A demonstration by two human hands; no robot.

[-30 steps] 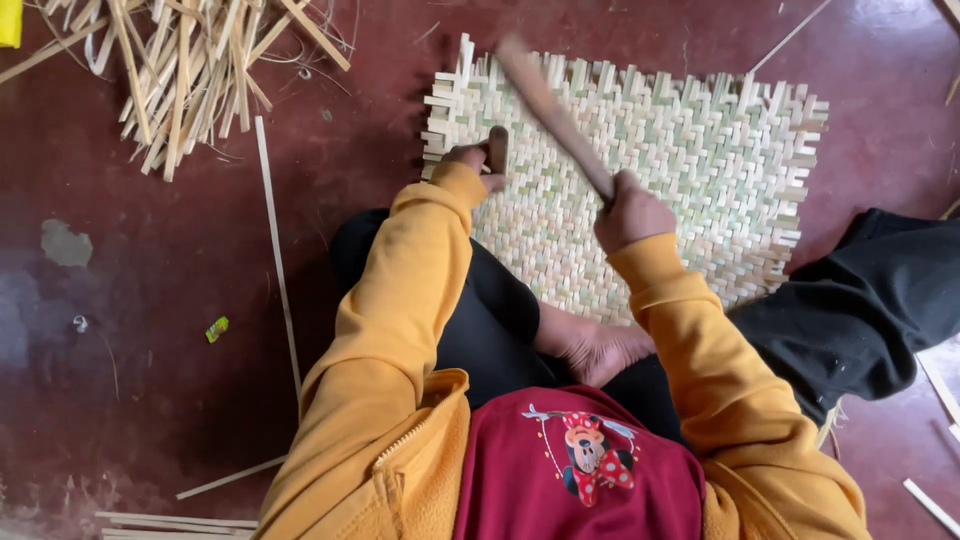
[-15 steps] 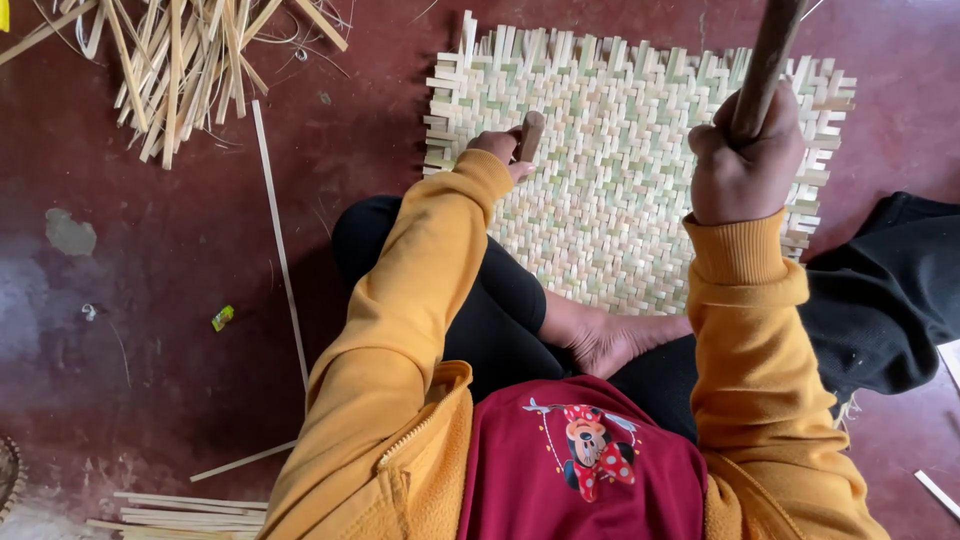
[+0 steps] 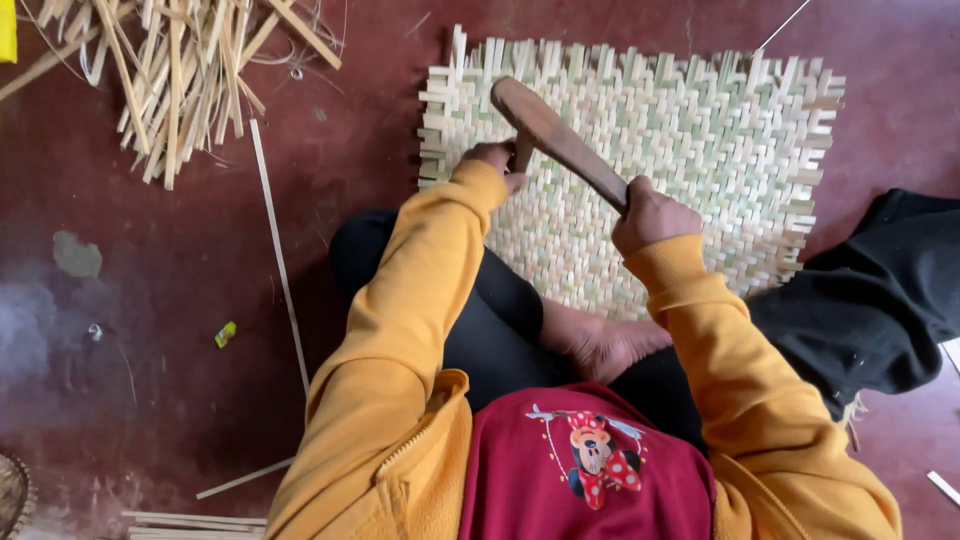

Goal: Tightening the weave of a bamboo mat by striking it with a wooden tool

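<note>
Lying far left, a loose heap of pale bamboo splints (image 3: 170, 70) fanned over the dull red floor (image 3: 150, 300). The left hand (image 3: 497, 160) pinched a small wooden wedge (image 3: 522, 155) against the flat herringbone bamboo mat (image 3: 700, 150). The right hand (image 3: 652, 212) gripped a smooth brown wooden mallet (image 3: 555, 135), raised upright half a second earlier, now down at the wedge.

A small green-and-yellow wrapper (image 3: 225, 334) lies crumpled on the dark red floor (image 3: 150, 300), at nine o'clock from the person's knee.
</note>
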